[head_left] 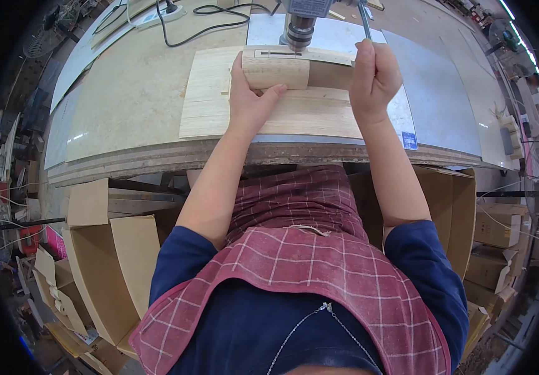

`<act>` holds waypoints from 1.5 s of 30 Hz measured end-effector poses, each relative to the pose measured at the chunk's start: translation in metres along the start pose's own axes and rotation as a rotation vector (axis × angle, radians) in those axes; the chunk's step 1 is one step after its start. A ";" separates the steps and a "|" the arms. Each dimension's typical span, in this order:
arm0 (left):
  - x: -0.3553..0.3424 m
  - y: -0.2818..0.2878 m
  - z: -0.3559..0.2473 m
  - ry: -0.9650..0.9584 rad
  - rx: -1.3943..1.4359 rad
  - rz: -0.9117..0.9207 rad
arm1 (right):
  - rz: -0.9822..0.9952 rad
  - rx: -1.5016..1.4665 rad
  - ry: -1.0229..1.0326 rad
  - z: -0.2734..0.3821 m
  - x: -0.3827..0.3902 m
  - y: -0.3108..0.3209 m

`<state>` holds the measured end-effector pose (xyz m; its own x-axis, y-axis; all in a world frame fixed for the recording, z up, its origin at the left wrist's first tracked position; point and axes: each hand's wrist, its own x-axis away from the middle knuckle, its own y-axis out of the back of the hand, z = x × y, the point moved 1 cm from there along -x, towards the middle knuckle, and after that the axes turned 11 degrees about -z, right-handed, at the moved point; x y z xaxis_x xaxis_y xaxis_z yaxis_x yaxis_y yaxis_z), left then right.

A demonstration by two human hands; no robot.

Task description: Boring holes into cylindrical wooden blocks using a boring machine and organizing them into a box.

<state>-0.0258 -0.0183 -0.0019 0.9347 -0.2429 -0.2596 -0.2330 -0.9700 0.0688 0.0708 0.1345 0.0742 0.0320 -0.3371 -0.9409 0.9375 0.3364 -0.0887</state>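
Wooden block (276,75) in left grip (248,104), near chuck (299,32).

Toward the far left of my table (138,112) I see a white power strip (160,19); a blue label (409,139) sits by the near edge. Below that edge, open cardboard boxes (97,269) flank me; past the left edge stands a fan (35,44).
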 end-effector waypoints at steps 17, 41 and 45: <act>0.002 0.000 -0.001 -0.004 0.024 0.007 | 0.163 0.178 0.103 0.018 -0.046 0.012; 0.009 -0.034 -0.001 -0.059 -0.034 0.106 | 0.271 0.236 -0.079 0.045 -0.119 -0.003; 0.011 -0.031 -0.002 -0.117 -0.064 0.081 | 0.172 0.123 -0.026 0.044 -0.091 0.001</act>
<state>-0.0079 0.0095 -0.0050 0.8752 -0.3225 -0.3606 -0.2851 -0.9460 0.1541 0.0841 0.1263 0.1740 0.2026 -0.3070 -0.9299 0.9527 0.2816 0.1146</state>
